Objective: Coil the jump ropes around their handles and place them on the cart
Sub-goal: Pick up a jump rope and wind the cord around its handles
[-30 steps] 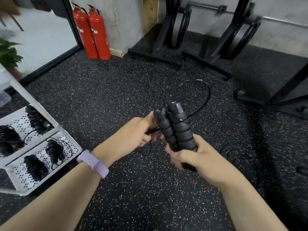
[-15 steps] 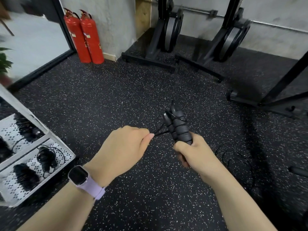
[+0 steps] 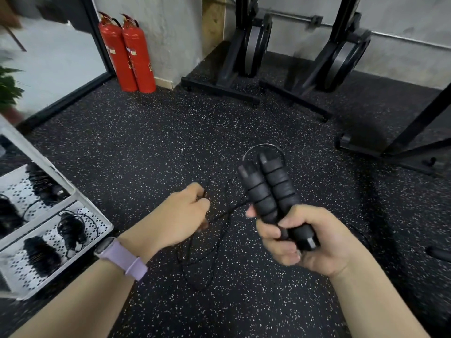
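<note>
The right hand (image 3: 307,237) gripped the two black foam handles (image 3: 273,191) of a jump rope side by side, fingers curled round their lower ends, the handles tilted up and away from the person; a short loop of thin black cord (image 3: 262,148) arched over their upper tips. From the handles the rope (image 3: 229,211) ran left across the gap to the left hand (image 3: 180,215), which was closed in a loose fist and pinched the cord between thumb and fingertips; the two hands were near each other but apart. Below the left hand the slack of the rope hung down and lay in loose loops on the speckled black rubber floor (image 3: 146,142) — hard to trace exactly against the dark surface. A lilac watch strap (image 3: 127,262) circled the left wrist.

At the left edge stood the white cart (image 3: 97,215), its perforated trays holding several coiled jump ropes (image 3: 70,228) — dark bundles, wound round their handles; one more sat in the nearer tray (image 3: 41,254), others in the tray behind.

Farther back two red fire extinguishers (image 3: 131,52) stood together against a grey wall; to their right, two black stands (image 3: 253,45) carried round dark discs, their feet resting on the floor; a black metal frame (image 3: 415,125) slanted in from the right edge. A green plant (image 3: 9,86) showed at the far left.
</note>
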A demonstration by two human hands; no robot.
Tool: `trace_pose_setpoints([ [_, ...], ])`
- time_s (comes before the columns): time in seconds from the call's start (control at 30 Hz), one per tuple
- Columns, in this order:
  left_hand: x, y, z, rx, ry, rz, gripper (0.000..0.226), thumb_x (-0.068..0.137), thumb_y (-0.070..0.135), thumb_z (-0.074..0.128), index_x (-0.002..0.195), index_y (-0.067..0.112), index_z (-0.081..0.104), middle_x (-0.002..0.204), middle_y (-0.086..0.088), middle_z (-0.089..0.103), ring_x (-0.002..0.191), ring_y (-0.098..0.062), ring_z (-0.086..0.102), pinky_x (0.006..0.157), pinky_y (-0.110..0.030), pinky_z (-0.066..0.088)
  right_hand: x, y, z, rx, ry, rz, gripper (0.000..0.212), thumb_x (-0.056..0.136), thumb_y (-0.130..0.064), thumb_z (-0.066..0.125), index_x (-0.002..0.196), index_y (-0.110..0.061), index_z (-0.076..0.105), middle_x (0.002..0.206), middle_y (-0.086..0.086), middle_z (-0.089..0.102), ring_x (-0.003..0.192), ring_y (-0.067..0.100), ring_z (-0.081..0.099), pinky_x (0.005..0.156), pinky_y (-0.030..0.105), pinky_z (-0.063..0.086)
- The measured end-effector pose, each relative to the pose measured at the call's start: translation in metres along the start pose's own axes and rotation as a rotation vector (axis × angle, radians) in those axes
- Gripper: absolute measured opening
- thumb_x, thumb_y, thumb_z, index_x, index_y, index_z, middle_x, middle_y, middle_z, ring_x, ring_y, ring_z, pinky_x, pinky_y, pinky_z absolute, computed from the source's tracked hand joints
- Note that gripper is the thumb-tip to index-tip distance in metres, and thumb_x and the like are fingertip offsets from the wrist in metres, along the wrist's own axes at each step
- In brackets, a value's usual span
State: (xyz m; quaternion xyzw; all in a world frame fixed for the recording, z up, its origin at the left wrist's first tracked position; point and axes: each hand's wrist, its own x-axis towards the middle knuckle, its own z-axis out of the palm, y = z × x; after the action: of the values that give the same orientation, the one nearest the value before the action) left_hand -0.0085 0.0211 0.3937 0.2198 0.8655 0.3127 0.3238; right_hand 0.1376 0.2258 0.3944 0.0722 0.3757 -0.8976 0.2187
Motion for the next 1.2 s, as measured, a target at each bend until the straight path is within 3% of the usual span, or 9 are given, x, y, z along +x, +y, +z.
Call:
trace_pose_setpoints([
  [0.23,0.003,0.004,0.0,-0.153,0.202,0.143,0.124,0.076,0.032,0.084,0.161,0.029,-0.006,0.168,0.006,0.013,0.151,-0.015,0.023,0.122,-0.043,0.025,0.01,0.01,0.009,0.018,-0.281,0.233,0.046,0.081,-0.023,0.063,0.124,-0.006,0.062,0.08,-0.001,0.051,0.054,0.003,0.05,0.044,0.015,0.036],
  [0.37,0.002,0.004,-0.005,-0.037,0.506,0.318,0.095,0.078,0.01,0.079,0.155,0.027,0.025,0.147,0.014,0.036,0.135,-0.008,0.04,0.114,-0.04,0.039,0.009,0.007,0.004,0.062,-0.263,0.265,0.045,0.083,-0.023,0.062,0.124,-0.004,0.062,0.08,-0.001,0.051,0.054,0.003,0.051,0.043,0.015,0.038],
  [0.53,-0.006,0.013,-0.002,0.0,0.197,0.551,0.083,0.086,-0.005,0.066,0.147,0.046,0.04,0.142,0.035,0.043,0.135,0.011,0.038,0.115,-0.023,0.03,0.004,0.003,0.003,0.055,-0.25,0.302,0.045,0.083,-0.022,0.061,0.123,-0.003,0.063,0.08,0.0,0.053,0.053,0.004,0.053,0.043,0.015,0.042],
  [0.6,-0.005,0.015,0.003,-0.158,0.081,0.526,0.043,0.095,0.0,0.056,0.119,0.036,0.061,0.107,0.015,0.069,0.099,-0.006,0.064,0.093,-0.04,0.052,0.004,0.003,0.003,0.072,-0.284,0.295,0.045,0.084,-0.022,0.059,0.124,-0.002,0.061,0.081,0.001,0.053,0.053,0.004,0.051,0.043,0.015,0.043],
  [0.7,-0.002,0.017,0.009,-0.419,0.073,0.52,0.02,0.099,0.01,0.046,0.1,0.025,0.058,0.082,-0.002,0.06,0.078,-0.019,0.047,0.072,-0.046,0.039,0.007,0.005,0.009,0.148,-0.407,0.271,0.044,0.085,-0.021,0.055,0.125,-0.002,0.055,0.081,0.0,0.052,0.051,0.008,0.04,0.042,0.014,0.038],
  [0.83,-0.004,0.027,0.021,-0.367,0.119,0.542,0.042,0.088,0.03,0.044,0.128,0.02,0.054,0.124,0.006,0.063,0.101,0.007,0.057,0.099,-0.022,0.043,0.021,0.018,0.028,0.295,-0.512,0.138,0.04,0.084,-0.018,0.056,0.12,-0.002,0.051,0.075,0.001,0.038,0.049,0.01,0.039,0.038,0.017,0.031],
  [0.9,-0.005,0.025,0.026,-0.13,0.153,0.587,0.071,0.081,0.035,0.046,0.143,0.0,0.044,0.136,0.008,0.05,0.113,0.005,0.055,0.1,-0.004,0.036,0.026,0.021,0.031,0.292,-0.455,0.055,0.039,0.084,-0.017,0.055,0.119,-0.002,0.05,0.074,0.001,0.038,0.049,0.01,0.037,0.039,0.018,0.034],
  [1.0,-0.01,0.028,0.027,0.036,0.142,0.447,0.029,0.09,0.026,0.044,0.118,0.019,0.046,0.104,-0.002,0.07,0.089,-0.027,0.067,0.083,-0.039,0.056,0.021,0.013,0.025,0.17,-0.218,-0.045,0.036,0.083,-0.015,0.057,0.117,-0.003,0.054,0.076,0.003,0.047,0.05,0.01,0.037,0.041,0.02,0.036],
  [1.2,-0.016,0.019,0.038,0.872,0.259,0.437,0.018,0.107,0.028,0.037,0.097,0.019,0.05,0.089,-0.002,0.064,0.075,-0.028,0.064,0.063,-0.034,0.037,0.016,0.016,0.018,-0.755,0.591,0.008,0.023,0.071,-0.017,0.065,0.09,-0.01,0.055,0.064,0.003,0.051,0.047,0.015,0.041,0.045,0.025,0.031],
])
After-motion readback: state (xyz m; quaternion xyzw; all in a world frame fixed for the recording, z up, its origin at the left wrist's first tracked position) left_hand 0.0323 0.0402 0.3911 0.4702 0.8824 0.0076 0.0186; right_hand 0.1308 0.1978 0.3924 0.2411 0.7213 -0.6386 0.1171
